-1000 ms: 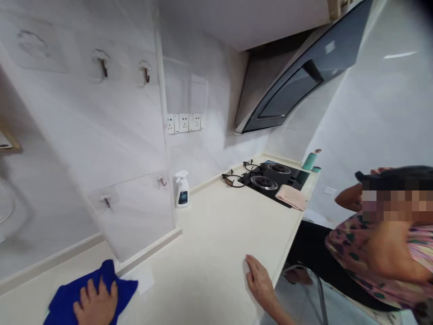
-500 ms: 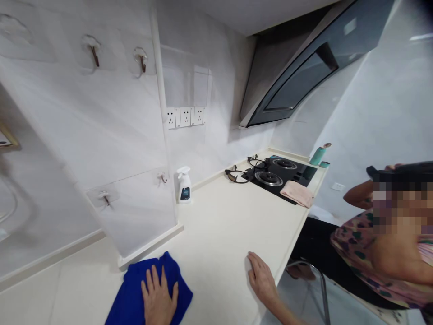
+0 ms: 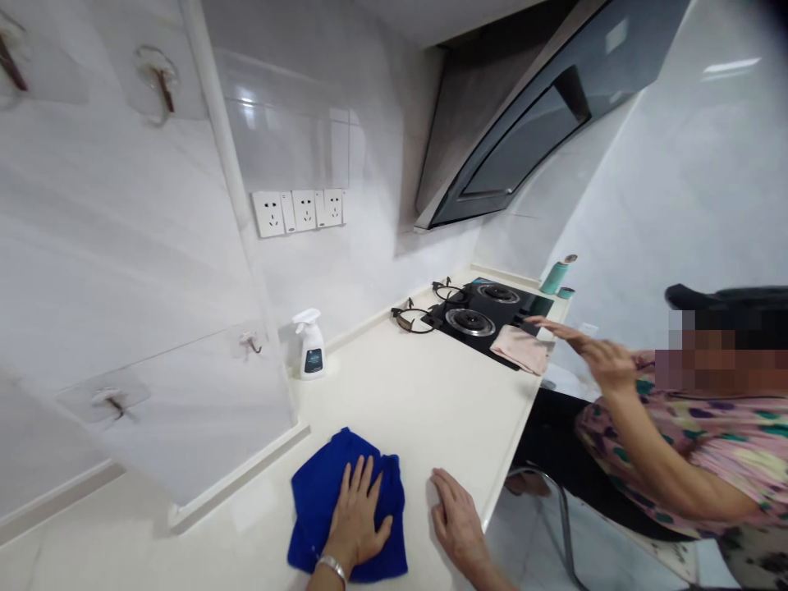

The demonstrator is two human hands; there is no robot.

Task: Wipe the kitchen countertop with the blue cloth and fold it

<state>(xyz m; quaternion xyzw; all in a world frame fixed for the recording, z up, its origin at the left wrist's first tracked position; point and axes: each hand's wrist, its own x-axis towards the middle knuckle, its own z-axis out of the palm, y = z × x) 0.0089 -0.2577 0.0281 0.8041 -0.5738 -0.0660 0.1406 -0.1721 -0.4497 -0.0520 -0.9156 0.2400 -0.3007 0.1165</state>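
A blue cloth (image 3: 308,517) lies spread on the pale countertop (image 3: 382,402). My left hand (image 3: 358,513) presses flat on it, fingers spread and palm down, with a silver bracelet at the wrist. To the right, close to the counter's front edge, my right hand (image 3: 456,521) rests on the bare surface. Its fingers point forward, slightly bent, with nothing in them. Farther back against the wall stands a white spray bottle (image 3: 313,349) with a dark label.
A black gas stove (image 3: 471,320) bears a folded pink cloth (image 3: 520,349); pot supports (image 3: 415,318) lie beside it. A range hood (image 3: 510,148) hangs above. At right sits a person (image 3: 665,460) with a raised hand. A wall corner with hooks (image 3: 114,402) juts out left.
My left hand and the blue cloth have moved right along the counter, nearer my right hand. The seated person's hand has come forward near the stove. The view has shifted right.
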